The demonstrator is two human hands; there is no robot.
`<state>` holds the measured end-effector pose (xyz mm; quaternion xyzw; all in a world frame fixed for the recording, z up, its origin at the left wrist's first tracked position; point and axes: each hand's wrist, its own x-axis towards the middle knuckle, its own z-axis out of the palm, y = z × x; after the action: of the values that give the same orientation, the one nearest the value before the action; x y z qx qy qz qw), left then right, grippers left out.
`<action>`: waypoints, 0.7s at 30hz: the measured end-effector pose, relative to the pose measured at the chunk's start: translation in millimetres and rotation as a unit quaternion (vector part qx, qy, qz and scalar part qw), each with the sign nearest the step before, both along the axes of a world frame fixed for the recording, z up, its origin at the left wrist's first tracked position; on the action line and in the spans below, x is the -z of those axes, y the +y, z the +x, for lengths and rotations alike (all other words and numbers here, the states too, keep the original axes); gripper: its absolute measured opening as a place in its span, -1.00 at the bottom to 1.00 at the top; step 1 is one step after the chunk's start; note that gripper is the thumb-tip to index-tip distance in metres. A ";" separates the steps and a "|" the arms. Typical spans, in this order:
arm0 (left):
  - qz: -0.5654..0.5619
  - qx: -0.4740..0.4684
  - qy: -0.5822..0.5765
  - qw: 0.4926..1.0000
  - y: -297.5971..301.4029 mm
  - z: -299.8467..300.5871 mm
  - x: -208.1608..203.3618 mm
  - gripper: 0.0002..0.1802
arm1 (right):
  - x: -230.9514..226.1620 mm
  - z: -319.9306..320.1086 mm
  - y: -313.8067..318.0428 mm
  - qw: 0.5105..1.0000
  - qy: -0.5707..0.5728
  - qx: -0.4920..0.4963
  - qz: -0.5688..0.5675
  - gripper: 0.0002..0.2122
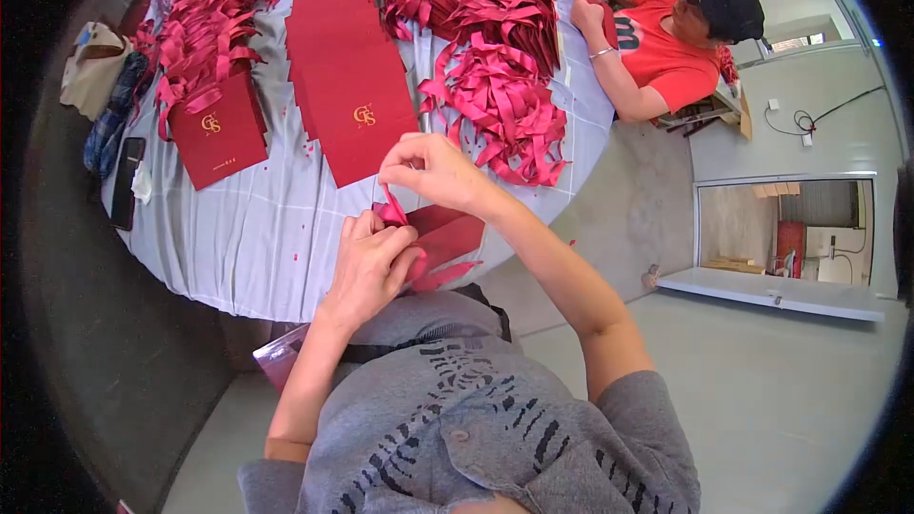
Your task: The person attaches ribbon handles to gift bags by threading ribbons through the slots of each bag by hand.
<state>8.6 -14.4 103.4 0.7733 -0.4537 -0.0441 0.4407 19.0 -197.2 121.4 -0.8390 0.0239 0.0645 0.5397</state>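
My right hand is raised over the near edge of the table, thumb and finger pinching a strip of pink-red ribbon. Just below it, my left hand is closed around the gathered ribbon at the edge of a dark red paper piece, which looks like a bag or folder. A loose ribbon end trails from that piece toward my lap. My left fingers hide the spot where ribbon and paper meet.
A white-clothed round table bears a stack of flat dark red bags, a ribboned stack at left and a ribbon heap at right. A phone lies at the left edge. A co-worker in a red shirt sits at right.
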 end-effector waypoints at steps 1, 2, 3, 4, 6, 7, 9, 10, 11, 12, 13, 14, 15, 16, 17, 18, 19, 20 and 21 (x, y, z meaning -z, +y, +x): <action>0.000 0.000 -0.001 1.000 -0.6 0.4 1.7 -0.83 | 1.3 4.5 0.6 1.000 0.012 0.004 0.013 -0.87; -0.002 -0.009 -0.014 1.000 -1.4 0.5 4.5 -0.82 | 2.5 9.0 1.7 0.999 0.023 0.007 0.025 -0.88; -0.004 -0.018 -0.027 0.999 -2.1 1.0 5.8 -0.82 | 3.7 12.9 3.6 0.999 0.034 0.011 0.038 -0.89; -0.006 -0.016 -0.028 0.999 -3.1 0.7 5.5 -0.82 | 6.7 15.1 4.6 0.999 0.033 0.013 0.036 -0.89; -0.003 -0.003 -0.027 1.000 -4.1 -1.6 4.4 -0.82 | 16.0 18.9 5.9 0.993 -0.020 0.052 0.106 -0.87; 0.001 -0.007 -0.031 0.999 -4.9 -3.7 3.5 -0.82 | 17.5 21.7 7.1 0.993 -0.021 0.051 0.104 -0.87; 0.000 -0.016 -0.040 0.999 -2.3 -3.9 4.5 -0.81 | 20.2 27.5 9.3 0.992 0.024 0.041 0.113 -0.90; 0.001 -0.023 -0.047 0.999 -1.1 -3.8 5.6 -0.81 | 23.2 30.0 12.4 0.992 0.020 0.037 0.121 -0.90; -0.001 -0.025 -0.048 0.999 -1.4 -4.7 6.6 -0.81 | 25.1 31.1 12.0 0.992 0.019 0.036 0.119 -0.90; -0.002 -0.020 -0.043 0.999 -2.0 -5.6 7.9 -0.81 | 27.2 31.9 11.4 0.995 0.010 0.044 0.094 -0.90; -0.002 -0.014 -0.038 0.999 -1.7 -6.4 7.6 -0.80 | 25.7 32.0 12.2 0.996 0.001 0.054 0.070 -0.90; -0.003 -0.014 -0.039 0.999 -1.0 -6.7 7.1 -0.80 | 28.5 32.7 13.2 0.996 0.000 0.054 0.069 -0.90; -0.003 -0.018 -0.040 0.999 -0.2 -6.8 6.9 -0.80 | 34.0 33.3 14.3 0.995 -0.002 0.054 0.084 -0.90; -0.003 -0.024 -0.040 0.999 -0.7 -6.2 6.9 -0.80 | 34.4 34.9 14.9 0.994 -0.003 0.051 0.099 -0.89; -0.004 -0.026 -0.041 0.999 -1.7 -5.7 7.2 -0.80 | 34.6 35.2 13.7 0.994 -0.003 0.049 0.098 -0.89; -0.008 -0.028 -0.036 0.999 -3.0 -5.5 8.0 -0.81 | 34.9 34.2 11.7 0.996 -0.030 0.052 0.058 -0.88; -0.009 -0.033 -0.031 0.999 -1.2 -5.7 8.4 -0.81 | 33.3 32.8 13.5 0.997 -0.056 0.053 0.021 -0.87; -0.004 -0.041 -0.031 0.999 2.5 -4.6 10.2 -0.81 | 25.8 30.0 19.0 0.995 -0.073 0.067 -0.008 -0.86; 0.005 -0.060 -0.007 0.998 5.3 -2.5 12.8 -0.82 | 16.7 23.7 22.7 0.992 -0.091 0.082 -0.036 -0.84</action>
<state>6.1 -9.1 90.6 0.8016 -0.4098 -0.0146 0.4351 42.7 -174.5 104.7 -0.8555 0.0455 -0.0572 0.5126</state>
